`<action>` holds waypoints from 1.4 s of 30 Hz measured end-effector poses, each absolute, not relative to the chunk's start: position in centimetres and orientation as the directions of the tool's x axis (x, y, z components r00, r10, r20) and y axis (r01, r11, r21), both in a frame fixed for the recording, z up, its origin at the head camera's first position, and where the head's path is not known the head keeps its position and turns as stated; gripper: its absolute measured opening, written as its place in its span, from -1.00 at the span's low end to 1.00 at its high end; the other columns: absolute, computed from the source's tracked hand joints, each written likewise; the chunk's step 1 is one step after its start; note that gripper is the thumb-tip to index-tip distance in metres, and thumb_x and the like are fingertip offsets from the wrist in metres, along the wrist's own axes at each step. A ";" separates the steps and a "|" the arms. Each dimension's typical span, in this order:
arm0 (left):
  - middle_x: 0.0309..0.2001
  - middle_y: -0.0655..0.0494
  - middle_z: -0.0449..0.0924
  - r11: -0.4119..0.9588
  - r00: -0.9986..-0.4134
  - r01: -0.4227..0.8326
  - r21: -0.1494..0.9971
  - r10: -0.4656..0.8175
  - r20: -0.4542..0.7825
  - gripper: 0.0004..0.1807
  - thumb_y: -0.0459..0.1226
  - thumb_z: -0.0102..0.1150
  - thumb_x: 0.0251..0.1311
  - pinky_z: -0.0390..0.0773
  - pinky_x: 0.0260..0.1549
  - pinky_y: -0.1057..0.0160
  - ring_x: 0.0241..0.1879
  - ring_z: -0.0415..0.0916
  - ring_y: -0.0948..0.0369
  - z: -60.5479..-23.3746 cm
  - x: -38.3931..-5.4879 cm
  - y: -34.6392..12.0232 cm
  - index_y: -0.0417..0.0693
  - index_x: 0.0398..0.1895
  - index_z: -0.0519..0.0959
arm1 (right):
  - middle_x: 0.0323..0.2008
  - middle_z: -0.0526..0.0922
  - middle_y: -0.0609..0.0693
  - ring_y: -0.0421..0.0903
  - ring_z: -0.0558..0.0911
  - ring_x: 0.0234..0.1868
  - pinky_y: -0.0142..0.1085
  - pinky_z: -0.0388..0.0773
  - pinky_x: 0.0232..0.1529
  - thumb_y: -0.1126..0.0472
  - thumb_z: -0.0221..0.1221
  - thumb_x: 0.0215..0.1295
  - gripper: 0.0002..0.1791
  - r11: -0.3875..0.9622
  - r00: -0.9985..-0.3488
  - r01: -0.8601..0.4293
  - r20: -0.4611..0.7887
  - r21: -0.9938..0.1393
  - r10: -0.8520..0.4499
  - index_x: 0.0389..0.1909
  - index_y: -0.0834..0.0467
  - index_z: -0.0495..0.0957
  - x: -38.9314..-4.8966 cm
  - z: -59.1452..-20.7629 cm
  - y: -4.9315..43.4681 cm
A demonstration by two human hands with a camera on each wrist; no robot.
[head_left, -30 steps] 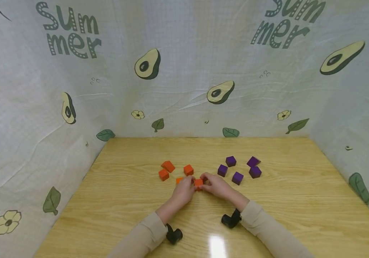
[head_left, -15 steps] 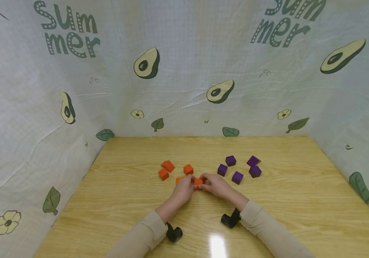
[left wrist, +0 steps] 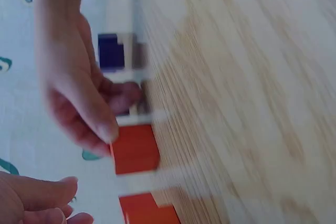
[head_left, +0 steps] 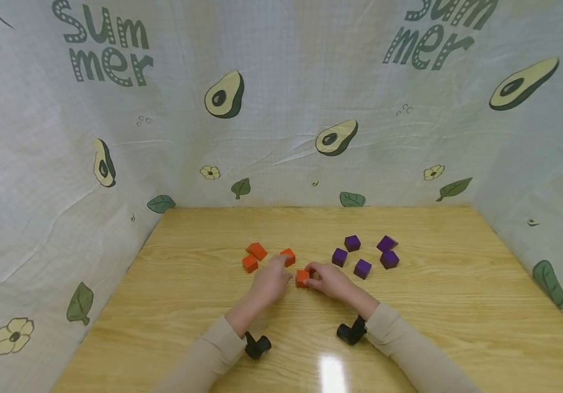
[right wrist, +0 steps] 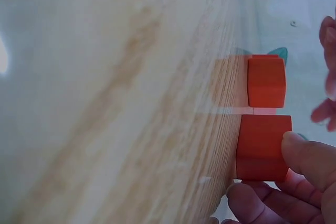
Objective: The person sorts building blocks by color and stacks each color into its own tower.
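In the head view my right hand (head_left: 332,280) pinches an orange-red cube (head_left: 303,278) resting on the table. The right wrist view shows the thumb (right wrist: 307,156) at one edge of that cube (right wrist: 264,145), with curled fingers on its adjoining side. My left hand (head_left: 270,279) is apart from this cube, off to its left, fingers loosely bent and holding nothing. Its fingertips overlap a second orange-red cube (head_left: 288,257) in the head view. In the left wrist view, the left hand (left wrist: 31,200) hovers above the tabletop, with orange blocks (left wrist: 149,213) nearby.
Farther left lie an orange wedge-like block (head_left: 256,251) and an orange cube (head_left: 249,263). To the right is a loose group of several purple blocks (head_left: 362,268). A patterned cloth (head_left: 281,109) encloses the wooden table (head_left: 188,305) at the back and sides.
My left hand has let go of the orange-red cube and moved left and slightly away, now covering the bright orange block. The right hand keeps its hold in place.
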State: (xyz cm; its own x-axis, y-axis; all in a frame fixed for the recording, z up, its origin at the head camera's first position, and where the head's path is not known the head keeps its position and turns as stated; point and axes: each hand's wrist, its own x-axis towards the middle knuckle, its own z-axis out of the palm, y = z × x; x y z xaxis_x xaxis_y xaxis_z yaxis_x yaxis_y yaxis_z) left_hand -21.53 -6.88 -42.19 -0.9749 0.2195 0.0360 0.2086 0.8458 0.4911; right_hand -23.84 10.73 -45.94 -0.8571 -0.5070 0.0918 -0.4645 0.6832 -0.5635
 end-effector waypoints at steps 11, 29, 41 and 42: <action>0.11 -0.15 0.43 0.850 -0.965 0.199 0.488 0.256 -0.051 -0.47 -0.27 0.28 0.04 0.44 -0.03 0.02 0.08 0.41 -0.01 -44.3 -22.5 -11.1 -0.25 0.11 0.42 | -0.25 0.64 0.06 -0.24 0.47 -0.47 -0.35 0.42 -0.38 0.14 0.17 0.22 -0.68 0.708 -0.869 -0.430 0.044 -0.561 -0.493 -0.07 0.22 0.51 -23.9 -45.8 10.7; -0.10 -0.02 0.56 0.813 -0.965 0.198 0.547 0.261 -0.040 -0.63 -0.24 0.25 0.08 0.47 -0.13 0.09 -0.13 0.50 0.09 -45.0 -23.0 -11.9 -0.19 -0.04 0.52 | -0.19 0.63 0.07 -0.22 0.49 -0.41 -0.34 0.44 -0.33 0.13 0.17 0.22 -0.68 0.711 -0.872 -0.419 0.030 -0.565 -0.489 -0.07 0.21 0.51 -23.8 -45.5 10.7; -0.06 -0.03 0.55 0.779 -0.952 0.206 0.592 0.300 -0.064 -0.65 -0.24 0.21 0.12 0.45 -0.06 0.07 -0.07 0.47 0.08 -45.1 -23.0 -10.4 -0.19 -0.03 0.51 | -0.20 0.63 0.04 -0.16 0.57 -0.30 -0.29 0.47 -0.28 0.14 0.17 0.22 -0.72 0.705 -0.872 -0.423 0.045 -0.569 -0.487 -0.09 0.19 0.52 -23.8 -45.7 10.7; -0.06 -0.03 0.55 0.777 -0.950 0.214 0.592 0.307 -0.059 -0.65 -0.24 0.21 0.12 0.45 -0.07 0.07 -0.07 0.47 0.08 -45.1 -22.9 -10.2 -0.19 -0.03 0.51 | -0.21 0.63 0.04 -0.17 0.56 -0.31 -0.30 0.47 -0.29 0.14 0.17 0.22 -0.72 0.705 -0.872 -0.424 0.046 -0.568 -0.488 -0.10 0.19 0.52 -23.8 -45.7 10.7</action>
State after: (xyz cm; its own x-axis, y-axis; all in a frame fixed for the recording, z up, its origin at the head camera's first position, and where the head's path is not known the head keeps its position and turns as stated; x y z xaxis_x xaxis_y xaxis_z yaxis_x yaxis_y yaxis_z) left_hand -22.92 -10.24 -45.12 -0.9498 0.3072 -0.0592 0.2143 0.7767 0.5923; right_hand -23.81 10.70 -45.70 -0.8719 -0.4875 0.0462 -0.4244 0.7051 -0.5681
